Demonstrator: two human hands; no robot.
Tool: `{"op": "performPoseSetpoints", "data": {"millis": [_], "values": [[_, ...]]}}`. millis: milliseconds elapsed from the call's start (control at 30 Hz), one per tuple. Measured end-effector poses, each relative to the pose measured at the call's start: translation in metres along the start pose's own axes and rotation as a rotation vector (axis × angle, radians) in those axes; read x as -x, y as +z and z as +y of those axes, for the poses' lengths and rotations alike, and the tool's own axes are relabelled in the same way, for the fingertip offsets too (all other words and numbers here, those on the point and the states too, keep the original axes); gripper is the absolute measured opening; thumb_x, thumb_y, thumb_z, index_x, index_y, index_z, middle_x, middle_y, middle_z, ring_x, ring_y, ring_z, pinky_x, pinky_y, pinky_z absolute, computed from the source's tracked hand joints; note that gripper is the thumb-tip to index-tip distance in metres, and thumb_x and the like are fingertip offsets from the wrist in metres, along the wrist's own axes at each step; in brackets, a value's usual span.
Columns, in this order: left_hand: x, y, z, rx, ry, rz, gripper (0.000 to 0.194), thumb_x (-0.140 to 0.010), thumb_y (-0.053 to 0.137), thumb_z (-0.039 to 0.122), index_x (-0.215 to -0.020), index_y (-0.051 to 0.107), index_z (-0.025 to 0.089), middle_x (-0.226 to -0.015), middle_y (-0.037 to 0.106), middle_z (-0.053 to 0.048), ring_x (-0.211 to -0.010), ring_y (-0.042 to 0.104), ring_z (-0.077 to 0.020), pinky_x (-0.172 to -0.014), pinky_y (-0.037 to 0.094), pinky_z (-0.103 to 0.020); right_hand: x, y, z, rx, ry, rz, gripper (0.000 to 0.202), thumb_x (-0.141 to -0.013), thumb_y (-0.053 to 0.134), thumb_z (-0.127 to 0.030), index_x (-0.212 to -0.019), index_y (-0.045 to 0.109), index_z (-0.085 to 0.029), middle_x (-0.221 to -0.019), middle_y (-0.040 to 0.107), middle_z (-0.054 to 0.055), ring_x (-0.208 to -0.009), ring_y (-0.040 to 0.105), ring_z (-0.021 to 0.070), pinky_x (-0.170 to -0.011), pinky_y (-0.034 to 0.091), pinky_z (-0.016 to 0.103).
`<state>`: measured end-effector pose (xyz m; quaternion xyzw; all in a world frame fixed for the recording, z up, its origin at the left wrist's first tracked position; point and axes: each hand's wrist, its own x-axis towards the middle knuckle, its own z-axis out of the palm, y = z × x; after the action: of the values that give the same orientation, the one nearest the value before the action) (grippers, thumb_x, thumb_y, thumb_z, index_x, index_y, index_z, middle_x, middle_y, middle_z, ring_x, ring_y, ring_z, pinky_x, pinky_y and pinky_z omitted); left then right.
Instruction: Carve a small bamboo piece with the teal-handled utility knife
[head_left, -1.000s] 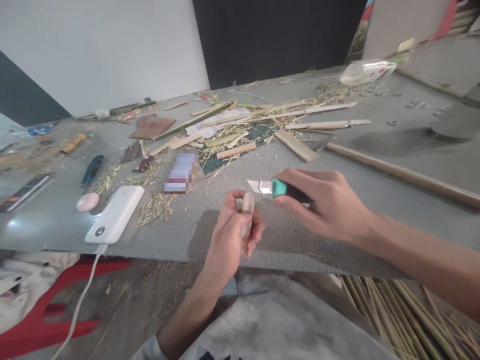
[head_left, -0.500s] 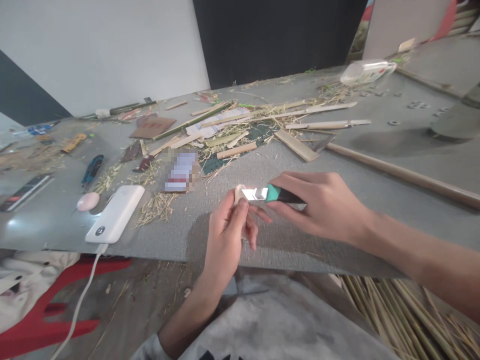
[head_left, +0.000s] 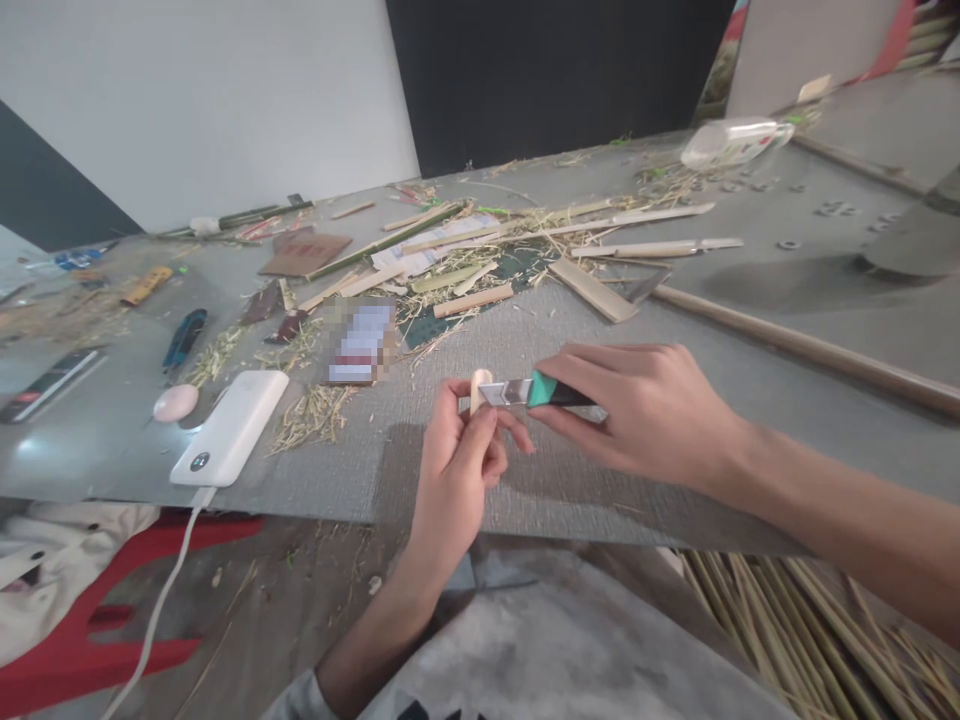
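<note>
Between the thumb and fingers of my left hand point(head_left: 457, 450) is a small pale bamboo piece point(head_left: 481, 382), held upright above the near part of the table. My right hand point(head_left: 637, 405) grips a utility knife point(head_left: 562, 392) with a black and teal handle. The knife's blade points left, and its tip meets the bamboo piece just above my left thumb. Most of the handle is covered by my right fingers. The lower part of the bamboo piece is hidden in my left hand.
Bamboo strips point(head_left: 645, 250) and shavings lie across a dark green mat point(head_left: 517, 268). A phone point(head_left: 362, 340), white power bank point(head_left: 231, 428) and blue cutter point(head_left: 184, 340) are on the left. A long wooden rod point(head_left: 810, 345) lies right; a plastic bottle point(head_left: 731, 145) stays farther back.
The knife and my right hand have shifted slightly left, with the blade changing its angle a little. More of the bamboo piece's top shows, and my left fingers have curled in slightly.
</note>
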<state>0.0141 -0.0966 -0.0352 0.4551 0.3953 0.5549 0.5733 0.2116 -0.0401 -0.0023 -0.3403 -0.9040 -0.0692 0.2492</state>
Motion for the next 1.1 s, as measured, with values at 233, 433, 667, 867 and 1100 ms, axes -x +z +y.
{"op": "performPoseSetpoints", "data": {"millis": [233, 433, 667, 867, 1100], "values": [[0.0, 0.0, 0.0, -0.006, 0.006, 0.006, 0.012, -0.109, 0.048, 0.032, -0.102, 0.044, 0.023, -0.076, 0.068, 0.002, -0.045, 0.028, -0.0037, -0.046, 0.02, -0.023, 0.0, 0.002, -0.002, 0.107, 0.043, 0.061, 0.026, -0.103, 0.055, -0.043, -0.1, 0.067, -0.02, -0.082, 0.069, 0.0, -0.067, 0.057, 0.0142, -0.057, 0.023, 0.031], [0.0, 0.001, -0.002, 0.005, 0.02, -0.006, 0.014, -0.108, 0.05, 0.031, -0.1, 0.043, 0.022, -0.077, 0.07, 0.001, -0.047, 0.029, -0.0046, -0.045, 0.019, -0.022, -0.004, -0.004, 0.02, 0.133, 0.205, 0.104, 0.032, -0.105, 0.052, -0.044, -0.096, 0.066, -0.017, -0.084, 0.069, 0.004, -0.067, 0.054, 0.0152, -0.058, 0.025, 0.03], [0.0, 0.0, 0.0, -0.003, 0.017, -0.008, 0.016, -0.108, 0.051, 0.035, -0.098, 0.046, 0.023, -0.081, 0.07, 0.0, -0.052, 0.04, -0.0077, -0.049, 0.029, -0.024, -0.002, -0.001, 0.022, -0.069, 0.103, 0.074, 0.028, -0.103, 0.053, -0.044, -0.101, 0.066, -0.019, -0.082, 0.066, 0.002, -0.065, 0.054, 0.0139, -0.059, 0.03, 0.029], [0.0, 0.0, 0.001, -0.179, 0.2, 0.02, 0.02, -0.108, 0.051, 0.031, -0.098, 0.066, 0.022, -0.088, 0.069, -0.003, -0.082, 0.06, -0.0158, -0.079, 0.046, -0.029, -0.002, -0.005, 0.011, -0.232, -0.053, 0.074, 0.027, -0.105, 0.052, -0.043, -0.106, 0.063, -0.019, -0.08, 0.063, 0.001, -0.063, 0.048, 0.013, -0.059, 0.032, 0.028], [0.004, 0.001, 0.0, -0.235, 0.246, 0.013, 0.021, -0.107, 0.051, 0.029, -0.097, 0.068, 0.022, -0.085, 0.067, -0.002, -0.08, 0.061, -0.0172, -0.078, 0.048, -0.03, 0.0, -0.005, 0.009, -0.169, -0.154, 0.081, 0.022, -0.103, 0.057, -0.042, -0.104, 0.063, -0.021, -0.082, 0.066, 0.002, -0.064, 0.051, 0.0136, -0.06, 0.033, 0.029]]}}
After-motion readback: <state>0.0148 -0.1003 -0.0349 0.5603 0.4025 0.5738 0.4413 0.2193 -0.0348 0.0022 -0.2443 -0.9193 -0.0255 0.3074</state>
